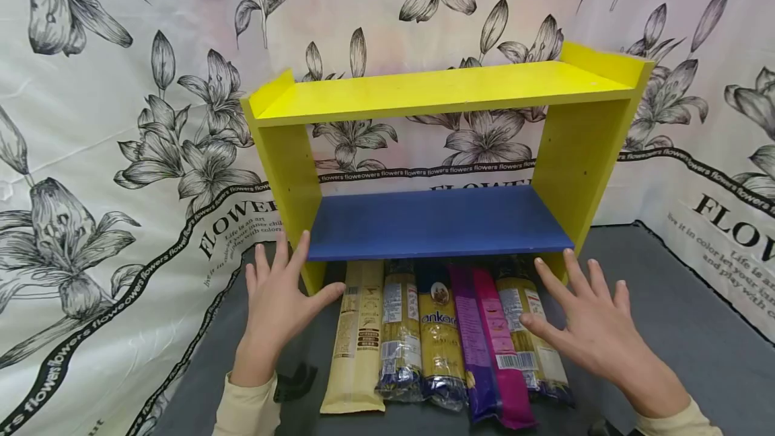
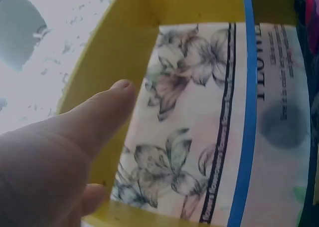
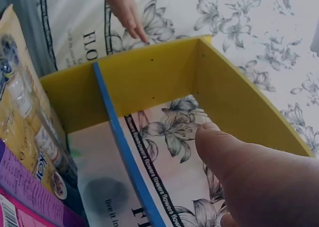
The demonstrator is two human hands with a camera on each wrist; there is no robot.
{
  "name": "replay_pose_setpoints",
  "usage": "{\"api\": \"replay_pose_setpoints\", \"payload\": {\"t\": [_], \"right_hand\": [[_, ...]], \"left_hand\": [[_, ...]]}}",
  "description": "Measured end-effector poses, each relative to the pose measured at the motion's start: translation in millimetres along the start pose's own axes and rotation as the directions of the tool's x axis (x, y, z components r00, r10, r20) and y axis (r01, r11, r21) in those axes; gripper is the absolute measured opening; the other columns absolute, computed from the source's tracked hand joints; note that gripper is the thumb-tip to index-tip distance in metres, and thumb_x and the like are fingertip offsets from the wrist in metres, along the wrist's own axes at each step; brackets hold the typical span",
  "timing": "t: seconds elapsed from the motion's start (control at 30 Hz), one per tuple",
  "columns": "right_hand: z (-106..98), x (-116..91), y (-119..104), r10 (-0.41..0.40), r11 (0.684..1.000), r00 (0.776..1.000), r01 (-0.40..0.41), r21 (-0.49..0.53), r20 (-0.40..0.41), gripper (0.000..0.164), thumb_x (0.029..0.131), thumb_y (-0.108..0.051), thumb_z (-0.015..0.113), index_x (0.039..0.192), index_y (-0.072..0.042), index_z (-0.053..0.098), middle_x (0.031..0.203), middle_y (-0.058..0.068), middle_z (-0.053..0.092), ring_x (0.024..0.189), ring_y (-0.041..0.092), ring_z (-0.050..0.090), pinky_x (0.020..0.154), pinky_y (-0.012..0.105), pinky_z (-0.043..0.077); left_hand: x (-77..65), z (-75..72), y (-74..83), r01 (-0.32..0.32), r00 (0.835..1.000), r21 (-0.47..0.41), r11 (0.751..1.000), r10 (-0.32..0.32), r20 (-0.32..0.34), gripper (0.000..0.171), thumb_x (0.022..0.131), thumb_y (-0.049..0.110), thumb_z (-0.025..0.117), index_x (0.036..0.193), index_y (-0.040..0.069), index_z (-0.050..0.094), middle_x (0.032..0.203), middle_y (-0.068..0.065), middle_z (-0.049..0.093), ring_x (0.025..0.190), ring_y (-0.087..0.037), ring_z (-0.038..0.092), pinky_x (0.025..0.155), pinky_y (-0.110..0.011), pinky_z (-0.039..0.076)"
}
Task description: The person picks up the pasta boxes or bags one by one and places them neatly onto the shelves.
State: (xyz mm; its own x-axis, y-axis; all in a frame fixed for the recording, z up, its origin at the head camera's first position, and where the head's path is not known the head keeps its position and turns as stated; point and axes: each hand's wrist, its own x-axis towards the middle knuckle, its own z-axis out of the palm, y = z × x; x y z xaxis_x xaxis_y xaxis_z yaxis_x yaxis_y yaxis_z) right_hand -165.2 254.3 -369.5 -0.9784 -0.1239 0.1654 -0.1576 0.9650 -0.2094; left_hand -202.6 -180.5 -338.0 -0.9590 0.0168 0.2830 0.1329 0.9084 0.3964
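Observation:
A small yellow shelf unit [image 1: 445, 91] with a blue lower board [image 1: 436, 221] stands upright on the dark tabletop. My left hand [image 1: 275, 308], fingers spread, is at its lower left corner; whether it touches the upright I cannot tell. Near the lower right corner my right hand [image 1: 590, 332] has its fingers spread too, holding nothing. Between the hands lie several packs with their far ends under the blue board: a cream packet [image 1: 357, 342], a spaghetti bag [image 1: 399, 335], a yellow pasta bag [image 1: 442, 338], a purple and pink packet [image 1: 490, 348] and another spaghetti bag [image 1: 527, 315].
Behind the unit hangs a white cloth [image 1: 181, 113] with grey flower prints and lettering, also reaching down the left side. Dark grey tabletop [image 1: 672, 281] shows to the right of the unit. A small dark object [image 1: 295, 382] lies beside the left sleeve.

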Motion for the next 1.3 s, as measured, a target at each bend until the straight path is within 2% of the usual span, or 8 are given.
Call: {"api": "replay_pose_setpoints", "payload": {"t": [0.1, 0.2, 0.37, 0.53, 0.7, 0.9, 1.13, 1.3], "right_hand": [[1.6, 0.0, -0.6, -0.001, 1.000, 1.000, 0.001, 0.003, 0.004, 0.095, 0.092, -0.072, 0.052, 0.165, -0.022, 0.017, 0.168, 0.031, 0.001, 0.146, 0.068, 0.004, 0.103, 0.088, 0.003], [3.2, 0.2, -1.9, -0.003, 1.000, 1.000, 0.003, 0.009, 0.004, 0.096, 0.092, -0.072, 0.053, 0.165, -0.021, 0.018, 0.168, 0.031, 0.003, 0.147, 0.068, 0.004, 0.103, 0.088, 0.002], [5.2, 1.0, -4.6, -0.005, 1.000, 1.000, 0.005, 0.028, 0.010, 0.095, 0.091, -0.071, 0.054, 0.165, -0.021, 0.020, 0.168, 0.031, 0.005, 0.147, 0.067, 0.004, 0.104, 0.088, 0.002], [6.3, 1.3, -6.2, -0.002, 0.999, 1.000, 0.001, 0.041, 0.024, 0.094, 0.091, -0.070, 0.055, 0.165, -0.022, 0.021, 0.168, 0.032, 0.006, 0.147, 0.068, 0.005, 0.103, 0.088, 0.003], [7.8, 2.2, -7.2, 0.001, 0.999, 0.999, -0.003, 0.050, 0.041, 0.093, 0.092, -0.070, 0.055, 0.165, -0.023, 0.021, 0.167, 0.032, 0.007, 0.147, 0.067, 0.003, 0.104, 0.088, 0.002], [9.2, 2.5, -9.5, 0.008, 0.998, 0.999, -0.011, 0.060, 0.050, 0.094, 0.092, -0.071, 0.054, 0.165, -0.023, 0.020, 0.168, 0.032, 0.005, 0.147, 0.067, 0.002, 0.104, 0.088, 0.001], [10.6, 2.3, -10.9, 0.009, 0.997, 0.999, -0.013, 0.073, 0.053, 0.093, 0.092, -0.069, 0.056, 0.165, -0.023, 0.021, 0.168, 0.032, 0.006, 0.148, 0.066, 0.001, 0.105, 0.087, 0.000], [7.6, 4.1, -9.7, -0.006, 0.996, 0.999, 0.001, 0.088, 0.047, 0.093, 0.092, -0.068, 0.057, 0.165, -0.023, 0.021, 0.168, 0.032, 0.006, 0.148, 0.067, 0.003, 0.105, 0.088, 0.001]], "left_hand": [[11.7, -5.5, -6.4, -0.003, 0.997, -0.019, 1.000, 0.002, -0.076, 0.110, 0.083, 0.068, 0.069, 0.166, 0.025, 0.012, 0.172, -0.019, -0.001, 0.154, -0.056, -0.005, 0.120, -0.074, 0.001], [26.8, -11.9, -13.1, -0.016, 0.980, -0.074, 0.997, 0.001, -0.200, 0.111, 0.083, 0.060, 0.073, 0.166, 0.024, 0.009, 0.172, -0.018, -0.001, 0.156, -0.054, -0.001, 0.120, -0.074, 0.005], [54.4, -26.3, -19.4, -0.054, 0.922, -0.215, 0.975, -0.033, -0.385, 0.111, 0.083, 0.048, 0.077, 0.166, 0.024, 0.008, 0.173, -0.015, 0.000, 0.157, -0.048, 0.008, 0.121, -0.072, 0.014], [80.8, -43.2, -16.2, -0.087, 0.881, -0.330, 0.940, -0.081, -0.465, 0.107, 0.086, 0.042, 0.076, 0.165, 0.033, 0.005, 0.173, -0.004, 0.006, 0.158, -0.037, 0.018, 0.120, -0.066, 0.027], [102.1, -54.3, -8.5, -0.209, 0.828, -0.305, 0.929, 0.002, -0.560, 0.100, 0.089, 0.023, 0.075, 0.166, 0.026, 0.011, 0.172, 0.000, 0.020, 0.144, -0.035, 0.045, 0.112, -0.056, 0.044], [118.8, -58.2, -2.7, -0.300, 0.785, -0.266, 0.916, 0.079, -0.614, 0.087, 0.091, -0.001, 0.060, 0.165, 0.021, 0.021, 0.159, -0.012, 0.045, 0.133, -0.038, 0.057, 0.095, -0.051, 0.058], [122.4, -55.9, -2.3, -0.332, 0.752, -0.226, 0.916, 0.112, -0.650, 0.081, 0.091, -0.006, 0.055, 0.163, 0.016, 0.026, 0.133, -0.031, 0.064, 0.101, -0.050, 0.070, 0.081, -0.055, 0.061], [121.0, -55.2, -2.9, -0.329, 0.751, -0.214, 0.920, 0.117, -0.649, 0.078, 0.093, -0.004, 0.055, 0.163, 0.014, 0.026, 0.128, -0.033, 0.065, 0.096, -0.051, 0.070, 0.082, -0.054, 0.061]]}}
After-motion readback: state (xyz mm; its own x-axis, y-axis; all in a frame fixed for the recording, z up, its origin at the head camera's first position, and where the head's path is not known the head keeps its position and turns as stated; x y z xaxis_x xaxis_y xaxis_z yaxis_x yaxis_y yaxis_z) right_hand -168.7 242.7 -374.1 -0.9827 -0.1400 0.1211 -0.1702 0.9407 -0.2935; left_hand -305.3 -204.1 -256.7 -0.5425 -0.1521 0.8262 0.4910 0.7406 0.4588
